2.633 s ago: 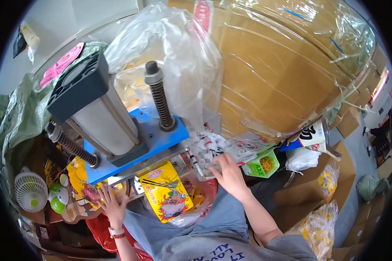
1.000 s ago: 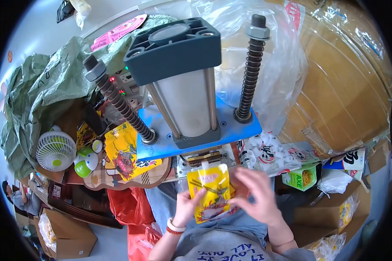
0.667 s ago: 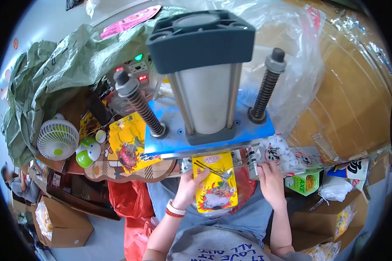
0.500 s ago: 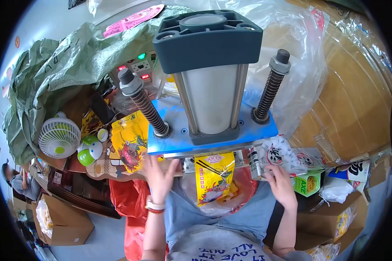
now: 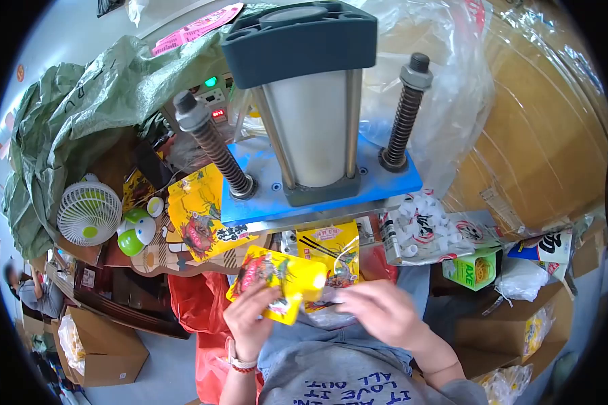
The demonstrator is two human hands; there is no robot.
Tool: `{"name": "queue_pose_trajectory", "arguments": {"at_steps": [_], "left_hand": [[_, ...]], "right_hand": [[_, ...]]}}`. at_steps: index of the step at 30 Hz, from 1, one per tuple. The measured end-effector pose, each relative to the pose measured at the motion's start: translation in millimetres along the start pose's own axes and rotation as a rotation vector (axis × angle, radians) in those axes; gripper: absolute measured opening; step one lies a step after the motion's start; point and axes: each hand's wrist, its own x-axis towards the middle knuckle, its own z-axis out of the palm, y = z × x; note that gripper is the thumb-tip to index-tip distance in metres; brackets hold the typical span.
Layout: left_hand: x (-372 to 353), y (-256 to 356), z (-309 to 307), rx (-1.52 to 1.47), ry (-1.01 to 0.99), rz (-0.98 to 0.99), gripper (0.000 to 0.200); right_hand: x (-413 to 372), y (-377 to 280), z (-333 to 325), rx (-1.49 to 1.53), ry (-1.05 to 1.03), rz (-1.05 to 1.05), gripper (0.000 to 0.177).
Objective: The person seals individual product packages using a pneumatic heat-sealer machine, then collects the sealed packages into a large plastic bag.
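My left hand [image 5: 250, 317] grips a yellow printed pouch [image 5: 287, 280] by its lower left part, in front of my lap. Close to the pouch's right edge is my right hand [image 5: 382, 310], its fingers pinched together and slightly blurred; what they hold is too small to name. Behind the held pouch, a second yellow pouch [image 5: 341, 246] lies beneath the blue plate [image 5: 317, 196] of a press. The press has a large cylinder [image 5: 311, 128] and two spring posts. More yellow pouches [image 5: 199, 219] lie on the table to the left.
A silver bag with white caps [image 5: 429, 229] lies right of the press, near a green box [image 5: 471, 268]. A small fan [image 5: 89, 212] stands left. Cardboard boxes [image 5: 105, 344] flank me, and red bags [image 5: 196, 304] hang at the table's edge. Another person [image 5: 37, 290] is at far left.
My left hand has taken hold of a yellow pouch and brought it before my lap. My right hand has moved left from the silver bag toward the pouch. The view has shifted slightly.
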Motion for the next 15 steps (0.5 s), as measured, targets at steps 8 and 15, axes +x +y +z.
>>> {"name": "queue_pose_trajectory", "arguments": {"at_steps": [8,15], "left_hand": [[8.8,42.3,-6.2,-0.385,-0.317,0.067,0.027],[13.9,2.2,102.4,-1.101,-0.272,-0.937,0.021]], "right_hand": [[-2.7,-23.1,-16.7,0.095,-0.015,-0.090,0.050],[-18.5,11.2,-53.0,-0.084,0.223,0.305,0.053]]}}
